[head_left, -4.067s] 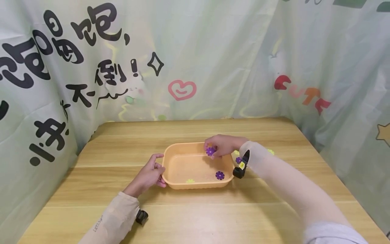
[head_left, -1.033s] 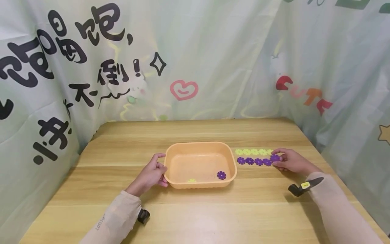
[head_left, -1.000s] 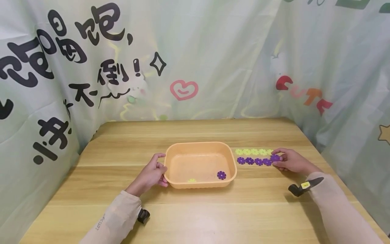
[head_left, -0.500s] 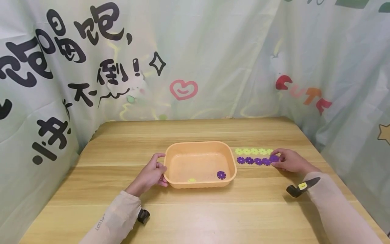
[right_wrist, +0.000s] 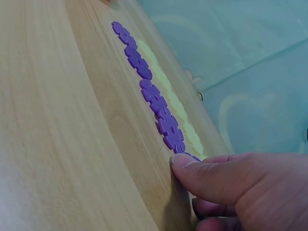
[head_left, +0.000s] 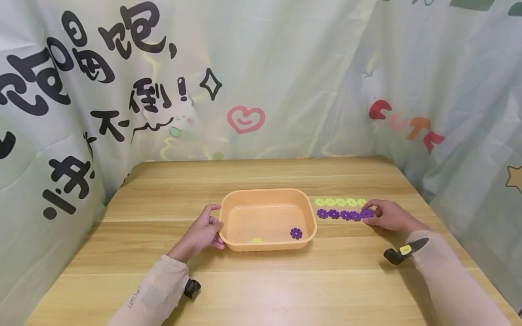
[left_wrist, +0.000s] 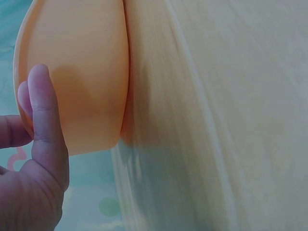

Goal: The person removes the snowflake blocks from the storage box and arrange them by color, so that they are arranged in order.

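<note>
My left hand (head_left: 201, 233) grips the left end of an orange plastic tray (head_left: 265, 192). In the left wrist view the thumb (left_wrist: 44, 103) lies along the tray's outer wall, fingers over its rim. My right hand (head_left: 389, 216) pinches a purple flower-shaped snowflake disc (head_left: 367, 213) at the right end of a row of purple discs (head_left: 334, 214). Behind that row runs a line of yellow discs (head_left: 340, 202), its right end close to my fingertips. Inside the tray lie one purple disc (head_left: 296, 233) and a partly hidden yellow disc (head_left: 256, 240).
The tray stands mid-way on a wooden table (head_left: 261, 290), with both disc rows just right of it. A printed cloth curtain (head_left: 306, 90) hangs along the table's back and sides. Black wrist cameras sit on both sleeves.
The right hand has carried a purple disc from over the tray to the right end of the purple row. Lately the disc has settled flatter there. The left hand stays at the tray.
</note>
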Demonstrator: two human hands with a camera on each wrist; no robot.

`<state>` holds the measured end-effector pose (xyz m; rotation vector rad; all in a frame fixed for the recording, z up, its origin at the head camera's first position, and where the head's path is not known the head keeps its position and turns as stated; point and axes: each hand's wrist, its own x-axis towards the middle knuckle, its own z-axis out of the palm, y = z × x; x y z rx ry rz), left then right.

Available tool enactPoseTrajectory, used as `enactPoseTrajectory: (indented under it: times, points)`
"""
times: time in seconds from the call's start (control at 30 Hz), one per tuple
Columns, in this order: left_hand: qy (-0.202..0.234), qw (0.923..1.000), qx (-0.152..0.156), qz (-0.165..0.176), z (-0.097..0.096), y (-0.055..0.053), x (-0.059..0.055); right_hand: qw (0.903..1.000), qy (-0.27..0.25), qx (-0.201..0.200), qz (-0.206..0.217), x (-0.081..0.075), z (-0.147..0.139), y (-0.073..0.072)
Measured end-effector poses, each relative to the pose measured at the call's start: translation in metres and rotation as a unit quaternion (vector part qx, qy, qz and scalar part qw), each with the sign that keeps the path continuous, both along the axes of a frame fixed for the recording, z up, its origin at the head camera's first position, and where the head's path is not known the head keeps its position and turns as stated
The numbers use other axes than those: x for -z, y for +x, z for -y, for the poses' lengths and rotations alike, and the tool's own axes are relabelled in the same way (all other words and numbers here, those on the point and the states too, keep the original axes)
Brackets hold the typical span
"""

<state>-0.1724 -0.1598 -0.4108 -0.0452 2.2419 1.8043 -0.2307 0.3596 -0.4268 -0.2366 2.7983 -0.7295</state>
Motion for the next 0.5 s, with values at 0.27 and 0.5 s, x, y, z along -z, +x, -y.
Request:
enactPoseTrajectory:
  times: [0.27, 0.5]
  points:
    - [0.002, 1.0, 0.001, -0.001, 0.0, 0.0002, -0.0016, 1.0, 0.006, 0.003, 0.001, -0.0013, 0.0002, -0.0001]
    - [0.001, 1.0, 0.001, 0.001, 0.0, 0.0007, -0.0009, 0.9999, 0.013, -0.001, -0.006, -0.0002, 0.0016, 0.0018]
